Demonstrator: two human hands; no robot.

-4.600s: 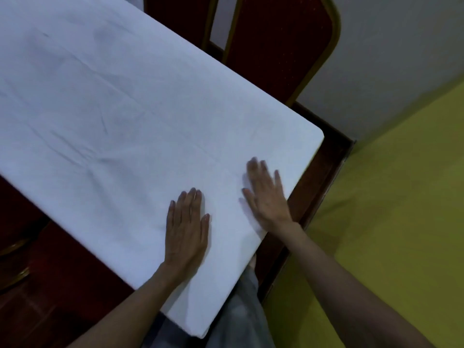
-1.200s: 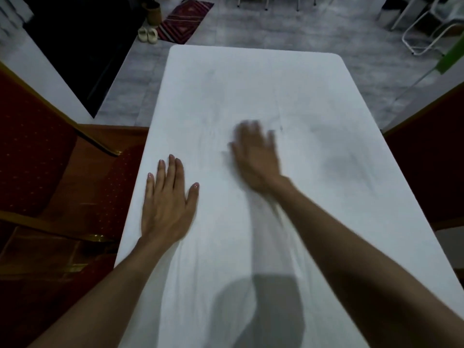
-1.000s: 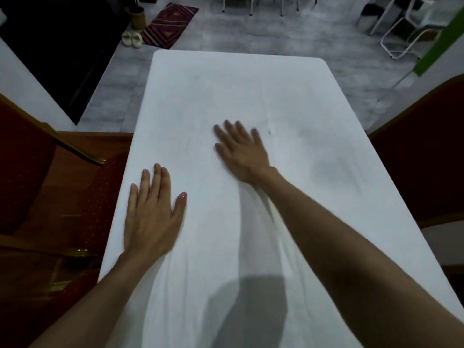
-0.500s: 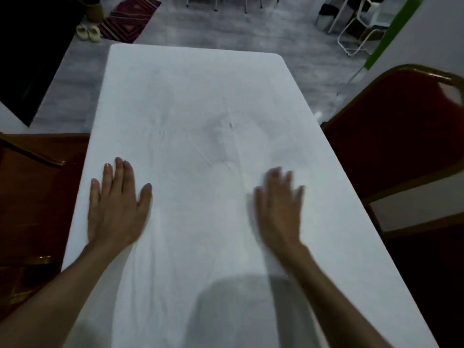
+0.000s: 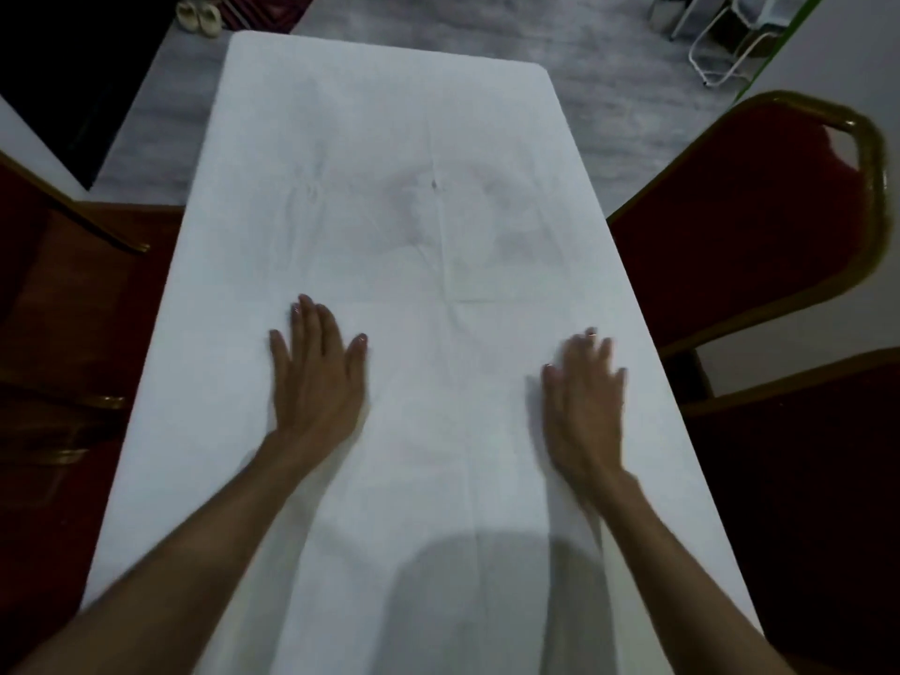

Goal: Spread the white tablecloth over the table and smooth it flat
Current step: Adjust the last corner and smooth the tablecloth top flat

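Observation:
The white tablecloth [image 5: 389, 187] covers the whole long table, from the near edge to the far end. Faint creases cross its middle, with a small dark speck near the centre fold. My left hand [image 5: 314, 377] lies flat on the cloth, palm down, fingers apart, left of the middle. My right hand [image 5: 584, 406] is also flat on the cloth, palm down, close to the right edge and slightly blurred. Neither hand holds anything. A soft shadow falls on the near end of the cloth.
A red chair with a gold frame [image 5: 759, 202] stands close to the table's right side, and another red chair [image 5: 58, 265] on the left. Beyond the far end is grey floor, a pair of pale slippers [image 5: 197, 17] and a white metal chair frame [image 5: 721, 41].
My right hand has slid from the cloth's middle toward the right edge and nearer to me. My left hand has shifted inward from the left edge. The view has dipped slightly.

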